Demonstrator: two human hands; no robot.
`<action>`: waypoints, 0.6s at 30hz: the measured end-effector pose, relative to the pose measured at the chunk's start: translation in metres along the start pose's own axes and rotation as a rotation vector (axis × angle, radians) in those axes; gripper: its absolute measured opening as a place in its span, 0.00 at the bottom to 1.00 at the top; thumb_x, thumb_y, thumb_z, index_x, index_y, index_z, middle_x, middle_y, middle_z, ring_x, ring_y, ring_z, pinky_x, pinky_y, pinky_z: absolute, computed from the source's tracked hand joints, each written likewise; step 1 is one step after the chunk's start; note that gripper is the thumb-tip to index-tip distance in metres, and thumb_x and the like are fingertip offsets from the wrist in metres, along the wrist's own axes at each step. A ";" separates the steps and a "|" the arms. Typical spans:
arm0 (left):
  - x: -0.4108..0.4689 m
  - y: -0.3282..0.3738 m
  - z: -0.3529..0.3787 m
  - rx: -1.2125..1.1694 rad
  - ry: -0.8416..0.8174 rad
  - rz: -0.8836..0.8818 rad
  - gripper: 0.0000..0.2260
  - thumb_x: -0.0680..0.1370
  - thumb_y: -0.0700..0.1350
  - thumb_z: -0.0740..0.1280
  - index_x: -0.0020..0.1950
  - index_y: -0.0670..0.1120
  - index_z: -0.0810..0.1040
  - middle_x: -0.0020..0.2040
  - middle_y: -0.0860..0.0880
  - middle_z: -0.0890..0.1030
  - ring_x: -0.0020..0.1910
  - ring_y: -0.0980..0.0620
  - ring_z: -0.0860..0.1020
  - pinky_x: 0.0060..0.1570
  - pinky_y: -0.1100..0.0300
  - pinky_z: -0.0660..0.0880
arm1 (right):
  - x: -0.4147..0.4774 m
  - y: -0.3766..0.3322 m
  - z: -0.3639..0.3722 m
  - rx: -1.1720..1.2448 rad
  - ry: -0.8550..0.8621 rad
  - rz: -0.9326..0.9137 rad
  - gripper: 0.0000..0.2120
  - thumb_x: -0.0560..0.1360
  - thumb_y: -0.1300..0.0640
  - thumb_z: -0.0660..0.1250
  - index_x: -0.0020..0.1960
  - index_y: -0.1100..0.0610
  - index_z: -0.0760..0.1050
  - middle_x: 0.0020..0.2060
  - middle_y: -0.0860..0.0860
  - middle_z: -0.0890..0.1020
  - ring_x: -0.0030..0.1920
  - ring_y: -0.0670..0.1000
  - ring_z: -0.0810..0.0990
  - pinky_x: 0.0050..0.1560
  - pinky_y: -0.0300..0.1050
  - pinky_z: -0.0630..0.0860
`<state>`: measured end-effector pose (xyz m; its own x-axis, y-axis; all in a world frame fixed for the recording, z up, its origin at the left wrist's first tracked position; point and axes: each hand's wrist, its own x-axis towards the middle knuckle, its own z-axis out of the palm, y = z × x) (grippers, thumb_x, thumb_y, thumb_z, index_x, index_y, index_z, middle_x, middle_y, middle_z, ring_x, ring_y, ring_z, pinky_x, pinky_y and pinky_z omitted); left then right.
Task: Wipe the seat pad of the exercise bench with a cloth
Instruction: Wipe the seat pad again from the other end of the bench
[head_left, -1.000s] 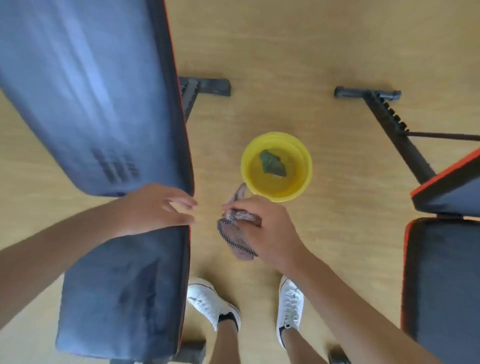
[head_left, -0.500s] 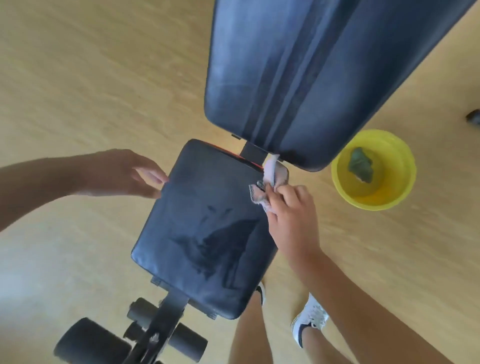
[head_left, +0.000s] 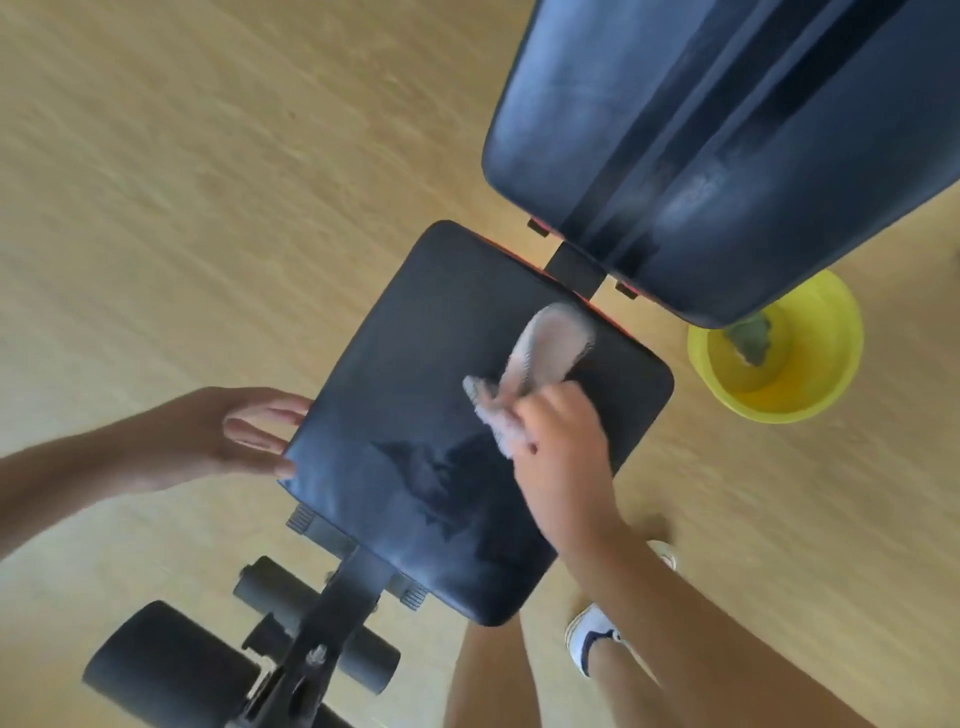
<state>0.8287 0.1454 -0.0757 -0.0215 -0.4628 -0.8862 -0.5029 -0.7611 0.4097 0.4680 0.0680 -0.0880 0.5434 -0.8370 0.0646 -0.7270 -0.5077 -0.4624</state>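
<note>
Clearly the wiping step was under way: the right hand (head_left: 563, 457), at centre right of the frame, had its fingers closed around a bunched pale cloth (head_left: 535, 374) and pressed it onto the seat pad (head_left: 415, 395), the dark cushion lying across the middle of the picture. The cloth sat on the pad's upper right part, near the hinge below the backrest pad (head_left: 727, 145) that filled the upper right corner. The left hand (head_left: 234, 436), at centre left, held nothing; its fingers were loosely spread, their tips touching the pad's left edge, apparently steadying it.

A dark wet-looking patch showed lower on the pad, with a duller sheen around it, so most of the surface probably remained to be covered. The next move would likely call for drawing the cloth down and left across the pad toward its lower end, keeping it flat and pressed rather than balled up.

A yellow bowl (head_left: 821, 395) stood on the wooden floor (head_left: 208, 182) at right, partly hidden under the backrest, with a greenish object inside. Foam leg rollers (head_left: 171, 670) sat at lower left, beyond the pad's end. The overhanging backrest might crowd the cloth at the hinge end; the left fingertips lay in the path of a stroke to that edge.
</note>
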 end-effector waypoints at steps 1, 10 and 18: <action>-0.002 0.003 0.012 -0.002 0.028 0.008 0.26 0.69 0.46 0.83 0.63 0.64 0.82 0.57 0.67 0.86 0.53 0.65 0.86 0.47 0.68 0.79 | -0.010 -0.017 0.003 0.054 -0.138 -0.181 0.08 0.80 0.60 0.69 0.42 0.52 0.79 0.32 0.53 0.75 0.38 0.54 0.69 0.38 0.49 0.69; -0.001 -0.008 0.046 -0.356 0.229 -0.024 0.22 0.66 0.37 0.82 0.44 0.67 0.89 0.41 0.50 0.91 0.41 0.56 0.89 0.39 0.65 0.82 | 0.078 0.022 -0.009 0.018 0.155 0.276 0.12 0.68 0.75 0.72 0.33 0.64 0.72 0.32 0.58 0.74 0.36 0.57 0.70 0.40 0.40 0.63; 0.003 -0.014 0.050 -0.456 0.219 -0.031 0.22 0.68 0.36 0.81 0.44 0.67 0.89 0.44 0.49 0.91 0.45 0.53 0.90 0.46 0.55 0.84 | 0.009 -0.034 0.014 0.072 -0.346 -0.751 0.13 0.76 0.71 0.64 0.36 0.60 0.78 0.32 0.56 0.77 0.34 0.57 0.75 0.36 0.53 0.75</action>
<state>0.7928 0.1768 -0.0952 0.1940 -0.4838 -0.8534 -0.0709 -0.8746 0.4797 0.5041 0.0803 -0.0842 0.9805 -0.1643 0.1083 -0.0969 -0.8821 -0.4610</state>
